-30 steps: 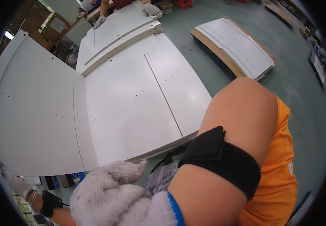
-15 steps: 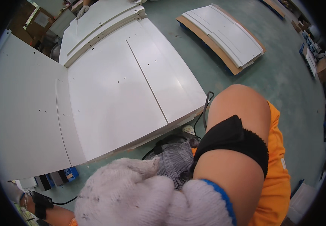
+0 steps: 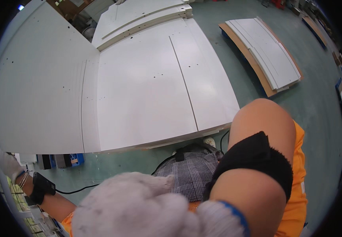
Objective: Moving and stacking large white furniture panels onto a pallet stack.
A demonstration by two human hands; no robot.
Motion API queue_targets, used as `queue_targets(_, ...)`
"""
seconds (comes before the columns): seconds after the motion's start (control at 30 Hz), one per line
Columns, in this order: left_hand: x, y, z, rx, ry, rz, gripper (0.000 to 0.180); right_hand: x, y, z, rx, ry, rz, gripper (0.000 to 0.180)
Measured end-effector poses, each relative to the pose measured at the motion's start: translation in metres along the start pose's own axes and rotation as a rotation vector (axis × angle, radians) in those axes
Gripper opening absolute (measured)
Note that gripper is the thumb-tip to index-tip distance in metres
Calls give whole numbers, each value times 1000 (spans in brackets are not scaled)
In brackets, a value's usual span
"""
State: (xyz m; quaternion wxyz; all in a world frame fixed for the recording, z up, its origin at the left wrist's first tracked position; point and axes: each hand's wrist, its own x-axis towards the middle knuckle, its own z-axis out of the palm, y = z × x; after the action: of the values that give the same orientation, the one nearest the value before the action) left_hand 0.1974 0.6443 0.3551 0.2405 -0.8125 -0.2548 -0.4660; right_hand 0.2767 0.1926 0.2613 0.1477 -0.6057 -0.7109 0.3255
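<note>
White panel (image 3: 44,87), smooth and faintly glossy, spreads across the left, dotted with small dark holes and marked by thin lines along its right side. There it meets a second panel (image 3: 139,102), equally smooth, cut by one long straight groove. Beyond them, stacked boards (image 3: 147,19) show stepped, drilled edges. The left hand (image 3: 7,162), in a pale knitted glove, is at the near left corner of the first panel; whether its fingers clamp the edge cannot be told. The right hand (image 3: 131,205), close to the lens, wears a fuzzy, blue-cuffed glove; it is bunched and blurred, and its grip cannot be told. A black fabric band (image 3: 254,154) wraps the right arm beside an orange sleeve (image 3: 295,213). Checked grey cloth (image 3: 188,173) lies ahead of the right hand. On the green-grey floor (image 3: 317,98), a low stack of white boards (image 3: 265,51) rests on a brown sheet (image 3: 267,87). Blue and dark boxes (image 3: 62,161) sit below the panels' near edge.
</note>
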Motion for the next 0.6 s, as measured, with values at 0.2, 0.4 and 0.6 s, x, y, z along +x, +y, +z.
queue_targets(0.2,1,58,-21,-732,-44,-460,57,-5,29,-17,339,-112,284,25)
queue_targets(0.4,-1,73,-28,-833,-23,-524,66,23,50,-39,-318,-89,101,48)
queue_targets(0.6,3,77,-34,-778,-52,-567,64,17,37,-67,-404,-31,112,29)
